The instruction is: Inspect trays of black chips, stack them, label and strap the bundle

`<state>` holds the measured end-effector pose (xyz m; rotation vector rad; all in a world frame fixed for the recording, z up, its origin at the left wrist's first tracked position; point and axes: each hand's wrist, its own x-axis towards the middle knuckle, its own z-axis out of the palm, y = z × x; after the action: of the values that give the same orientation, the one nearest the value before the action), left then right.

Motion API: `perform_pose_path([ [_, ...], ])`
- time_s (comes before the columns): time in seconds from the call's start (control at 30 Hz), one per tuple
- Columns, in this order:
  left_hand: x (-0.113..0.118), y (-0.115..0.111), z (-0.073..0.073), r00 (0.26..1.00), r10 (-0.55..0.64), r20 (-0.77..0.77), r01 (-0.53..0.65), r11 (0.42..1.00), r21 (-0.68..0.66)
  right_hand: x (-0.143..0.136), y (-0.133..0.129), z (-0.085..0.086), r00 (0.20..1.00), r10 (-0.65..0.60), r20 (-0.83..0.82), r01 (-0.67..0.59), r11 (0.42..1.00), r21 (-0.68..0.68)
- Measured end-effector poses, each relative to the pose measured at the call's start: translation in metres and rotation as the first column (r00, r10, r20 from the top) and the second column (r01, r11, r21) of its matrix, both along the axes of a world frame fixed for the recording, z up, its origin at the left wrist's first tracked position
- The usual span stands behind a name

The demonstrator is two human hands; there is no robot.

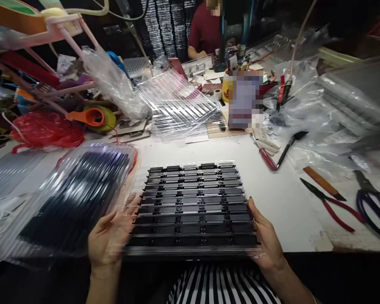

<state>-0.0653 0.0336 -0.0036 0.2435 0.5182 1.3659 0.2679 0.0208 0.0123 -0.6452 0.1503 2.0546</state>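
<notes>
A white table (281, 185) bears plastic sheets (177, 101) and pliers (335, 207), with a person (202, 31) beyond. At its near edge, the part-curled left hand (106, 240) and right hand (268, 240) clamp opposite sides of a clear tray (193, 251) holding black parts (190, 209). A yellow container's (227, 86) marking looks blurred.

Clear glossy plastic tray (190, 250) with matt black plastic connectors (209, 219) and shiny metal pins. The surface (272, 194) looks smooth, matt white; the plastic bag (47, 128) is crinkly, glossy red.
</notes>
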Motion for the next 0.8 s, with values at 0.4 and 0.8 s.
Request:
perform_pose_path([
  [0.4,0.003,-0.009,0.005,0.941,-0.055,-0.333,0.052,0.998,-0.017,0.002,-0.002,-0.004,0.996,-0.076,0.045,0.077,0.997,-0.012],
  [0.8,0.004,-0.011,0.0,0.961,-0.03,-0.276,0.016,0.998,-0.053,-0.001,-0.003,-0.005,0.987,-0.117,0.106,0.119,0.993,-0.009],
])
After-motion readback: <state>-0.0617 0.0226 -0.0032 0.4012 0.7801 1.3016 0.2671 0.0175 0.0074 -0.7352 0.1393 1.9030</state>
